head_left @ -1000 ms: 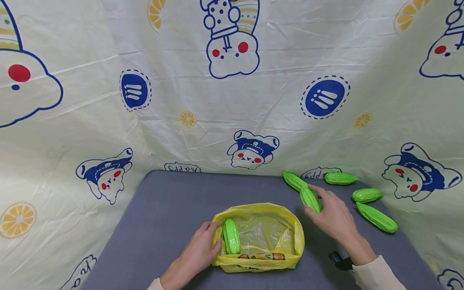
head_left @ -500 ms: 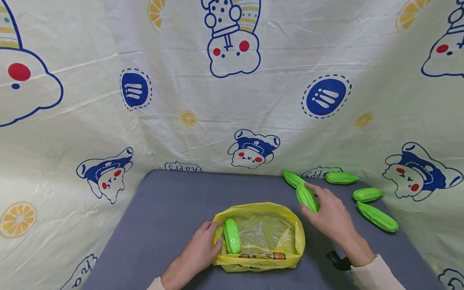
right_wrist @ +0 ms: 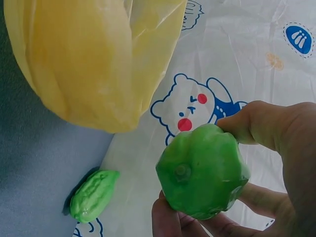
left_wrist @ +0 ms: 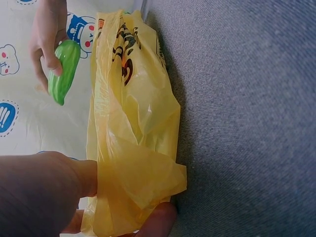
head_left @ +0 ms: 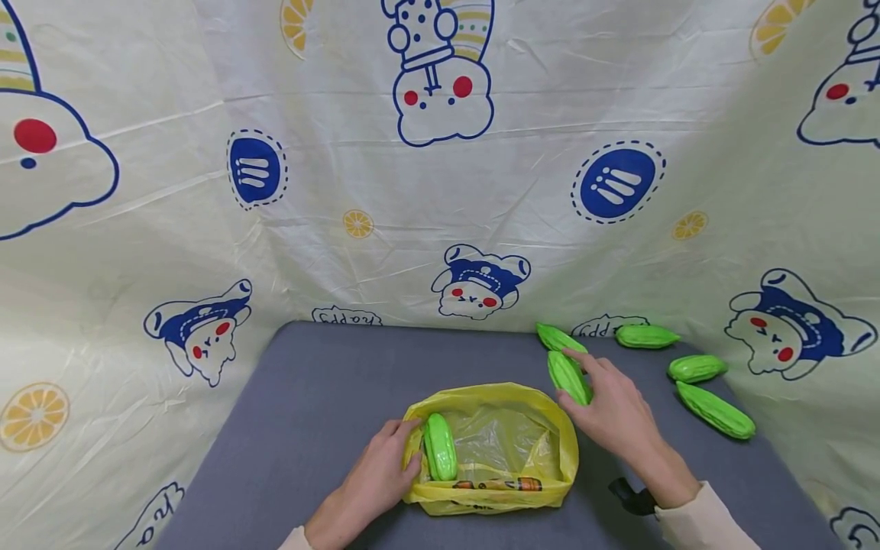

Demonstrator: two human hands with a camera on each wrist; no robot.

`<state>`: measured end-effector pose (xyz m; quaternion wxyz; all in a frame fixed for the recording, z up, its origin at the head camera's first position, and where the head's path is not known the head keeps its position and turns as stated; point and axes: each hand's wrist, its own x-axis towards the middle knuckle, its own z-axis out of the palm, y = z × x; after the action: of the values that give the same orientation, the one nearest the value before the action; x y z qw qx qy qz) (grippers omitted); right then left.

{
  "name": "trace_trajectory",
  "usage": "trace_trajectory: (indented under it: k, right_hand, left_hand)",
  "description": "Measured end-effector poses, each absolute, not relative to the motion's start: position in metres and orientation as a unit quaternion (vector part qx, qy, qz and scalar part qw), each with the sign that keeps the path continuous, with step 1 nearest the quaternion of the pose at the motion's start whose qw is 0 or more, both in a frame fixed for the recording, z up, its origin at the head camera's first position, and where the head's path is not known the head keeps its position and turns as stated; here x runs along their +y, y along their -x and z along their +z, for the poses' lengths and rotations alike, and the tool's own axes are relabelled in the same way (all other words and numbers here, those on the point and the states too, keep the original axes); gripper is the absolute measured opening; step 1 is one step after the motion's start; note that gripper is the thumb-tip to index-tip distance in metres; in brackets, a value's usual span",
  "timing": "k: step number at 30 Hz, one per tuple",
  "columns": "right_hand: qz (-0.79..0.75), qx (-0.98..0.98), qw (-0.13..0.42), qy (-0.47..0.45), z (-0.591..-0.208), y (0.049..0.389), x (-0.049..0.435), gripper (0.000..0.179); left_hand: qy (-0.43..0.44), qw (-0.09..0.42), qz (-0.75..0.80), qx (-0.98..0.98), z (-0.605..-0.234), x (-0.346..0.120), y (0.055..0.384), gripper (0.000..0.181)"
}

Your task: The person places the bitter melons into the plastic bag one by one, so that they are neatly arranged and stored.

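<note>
My right hand (head_left: 615,409) grips a ribbed green gourd (head_left: 568,378) at the back right of the yellow plastic bag (head_left: 491,506). In the right wrist view the thumb and fingers wrap the held gourd (right_wrist: 202,170), its stem end toward the camera. The left wrist view has this gourd (left_wrist: 64,69) up off the table. My left hand (head_left: 378,466) holds the bag's left rim, fingers on both sides of the yellow film (left_wrist: 133,173). The bag stands with its mouth spread wide. Inside, along its left wall, lies another green gourd (head_left: 440,448).
One gourd (head_left: 555,336) lies at the table's back edge, partly behind the held one. Another gourd (head_left: 646,337) is farther right, and two more, a short gourd (head_left: 697,369) and a long gourd (head_left: 715,411), lie near the grey table's (head_left: 330,382) right edge. A printed sheet (head_left: 344,267) hangs behind.
My right hand has moved a little to the left with the gourd, closer to the bag. The left hand and the bag have stayed in place.
</note>
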<state>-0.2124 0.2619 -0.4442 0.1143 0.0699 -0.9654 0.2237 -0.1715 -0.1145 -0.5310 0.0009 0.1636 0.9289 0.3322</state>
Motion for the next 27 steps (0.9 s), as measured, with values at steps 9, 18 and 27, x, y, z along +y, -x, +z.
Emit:
trace_trajectory:
  k: [9,18,27]
  right_hand:
    - [0.222,-0.966,0.107,-0.074,-0.443,0.210,0.252,0.075]
    - [0.228,-0.963,0.109,-0.094,-0.444,0.206,0.242,0.072]
    - [0.229,-0.964,0.092,-0.100,-0.447,0.205,0.230,0.072]
  left_hand:
    - [-0.164,-0.003,0.333,0.928,-0.530,-0.114,0.170,0.052]
    - [-0.165,0.002,0.333,0.928,-0.530,-0.113,0.170,0.053]
    - [-0.163,0.003,0.334,0.928,-0.529,-0.113,0.169,0.053]
